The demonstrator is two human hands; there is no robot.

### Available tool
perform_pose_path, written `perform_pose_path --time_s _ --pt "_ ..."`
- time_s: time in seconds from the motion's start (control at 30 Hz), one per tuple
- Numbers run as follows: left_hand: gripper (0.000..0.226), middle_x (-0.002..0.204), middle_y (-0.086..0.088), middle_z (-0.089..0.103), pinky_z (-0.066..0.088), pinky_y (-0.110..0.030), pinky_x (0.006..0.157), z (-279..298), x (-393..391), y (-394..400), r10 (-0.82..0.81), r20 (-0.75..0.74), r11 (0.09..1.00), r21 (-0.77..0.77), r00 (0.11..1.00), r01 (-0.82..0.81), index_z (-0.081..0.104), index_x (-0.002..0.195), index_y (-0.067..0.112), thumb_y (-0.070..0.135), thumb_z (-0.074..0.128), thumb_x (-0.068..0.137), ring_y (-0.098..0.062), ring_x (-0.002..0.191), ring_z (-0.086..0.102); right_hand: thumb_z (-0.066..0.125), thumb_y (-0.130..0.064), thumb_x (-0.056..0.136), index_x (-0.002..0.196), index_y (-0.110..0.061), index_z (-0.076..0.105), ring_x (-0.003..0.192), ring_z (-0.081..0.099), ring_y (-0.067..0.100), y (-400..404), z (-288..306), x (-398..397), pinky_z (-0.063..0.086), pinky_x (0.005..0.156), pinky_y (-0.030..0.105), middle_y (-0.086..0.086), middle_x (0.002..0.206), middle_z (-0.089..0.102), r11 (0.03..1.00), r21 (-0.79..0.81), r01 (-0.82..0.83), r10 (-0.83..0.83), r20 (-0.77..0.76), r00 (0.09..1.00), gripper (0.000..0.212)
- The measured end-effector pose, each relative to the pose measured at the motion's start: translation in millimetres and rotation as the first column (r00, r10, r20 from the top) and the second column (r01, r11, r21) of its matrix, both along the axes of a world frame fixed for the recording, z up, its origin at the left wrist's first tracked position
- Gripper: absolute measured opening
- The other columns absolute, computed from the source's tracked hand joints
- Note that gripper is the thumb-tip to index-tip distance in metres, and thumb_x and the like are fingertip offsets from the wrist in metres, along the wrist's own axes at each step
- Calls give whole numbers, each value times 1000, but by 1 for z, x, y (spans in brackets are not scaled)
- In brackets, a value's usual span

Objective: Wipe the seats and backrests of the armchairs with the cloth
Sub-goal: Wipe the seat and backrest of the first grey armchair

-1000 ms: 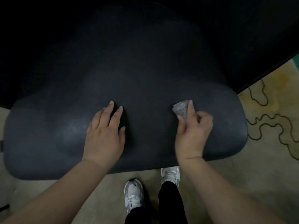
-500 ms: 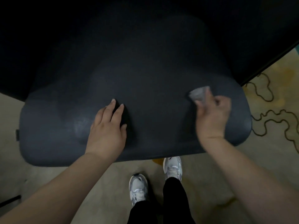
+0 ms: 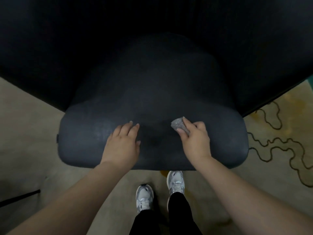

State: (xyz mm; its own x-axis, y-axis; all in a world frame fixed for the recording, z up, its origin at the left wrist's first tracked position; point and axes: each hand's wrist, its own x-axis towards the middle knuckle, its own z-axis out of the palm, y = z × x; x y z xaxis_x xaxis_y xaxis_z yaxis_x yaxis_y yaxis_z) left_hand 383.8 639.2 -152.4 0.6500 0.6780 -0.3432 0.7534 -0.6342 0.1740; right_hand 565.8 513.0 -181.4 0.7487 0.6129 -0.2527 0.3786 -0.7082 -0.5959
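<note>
Grey cloth is pinched by right hand, bunched under fingertips, pressed on dark seat. Left hand is laid flat on seat, holding nothing.

Both hands rest on the armchair seat, the left hand left of the right hand. The cloth sits under the right hand's fingertips. Two shoes stand on the carpet before the seat.

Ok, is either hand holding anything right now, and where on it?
The right hand grips the bunched grey cloth by its near end; the far end sticks out past the fingers. The left hand rests flat on the seat, holding nothing.
</note>
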Motion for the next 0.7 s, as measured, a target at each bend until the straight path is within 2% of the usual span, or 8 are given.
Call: perform_pose_path --time_s 0.1,0.23,0.33,0.37,0.43,0.47,0.57,0.7 --pt "55 148 -2 41 34 -37 108 46 -2 6 7 -11 1000 15 1000 -7 40 144 18 30 51 92 -23 132 37 58 -38 91 136 -33 50 82 45 4 0 52 11 39 94 35 -9 100 38 1000 2 -30 30 0 1000 45" --pt "54 147 1 41 35 -37 107 110 -2 11 20 25 999 46 999 -22 38 145 20 32 50 94 -21 133 37 55 -42 92 134 -38 49 72 41 -4 6 116 13 24 87 28 -11 101 38 999 10 50 -50 -14 999 43" --pt "55 148 2 40 32 -38 109 153 -8 17 26 2 996 80 1000 -26 34 146 21 34 48 95 -21 135 35 54 -41 93 136 -33 49 79 45 2 12 155 8 34 96 29 -8 105 40 999 42 25 -21 -90 996 44" --pt "55 149 2 39 32 -38 109 164 -11 19 29 -9 996 90 1000 -28 33 147 22 35 47 95 -21 135 34 55 -39 93 137 -31 50 81 47 0 14 165 5 38 92 21 -8 105 41 997 75 11 -1 -128 992 45" --pt "55 149 2 39 31 -38 109 184 -18 26 45 -29 994 100 999 -42 33 147 22 35 47 95 -21 135 34 56 -37 93 137 -27 50 83 49 -9 18 181 -1 36 75 0 -9 103 41 992 123 -4 28 -194 981 45" --pt "56 149 2 39 31 -39 109 192 -22 28 56 -39 993 103 998 -52 34 147 22 35 47 94 -22 135 34 56 -37 93 136 -27 50 84 48 -13 21 187 -5 36 72 -2 -10 102 41 991 132 -5 34 -217 975 45" --pt "56 150 2 39 30 -38 110 210 -38 37 74 -64 992 112 995 -66 34 146 23 36 46 94 -21 135 34 55 -40 92 136 -31 50 84 52 -5 32 203 -17 49 73 15 -15 99 39 992 129 -8 41 -258 965 45" --pt "55 150 2 37 29 -36 110 225 -63 61 64 -68 992 113 996 -56 34 147 23 37 46 95 -20 136 33 53 -42 93 136 -32 49 84 49 -6 60 218 -36 33 66 5 -12 104 41 992 122 -7 36 -236 971 45"
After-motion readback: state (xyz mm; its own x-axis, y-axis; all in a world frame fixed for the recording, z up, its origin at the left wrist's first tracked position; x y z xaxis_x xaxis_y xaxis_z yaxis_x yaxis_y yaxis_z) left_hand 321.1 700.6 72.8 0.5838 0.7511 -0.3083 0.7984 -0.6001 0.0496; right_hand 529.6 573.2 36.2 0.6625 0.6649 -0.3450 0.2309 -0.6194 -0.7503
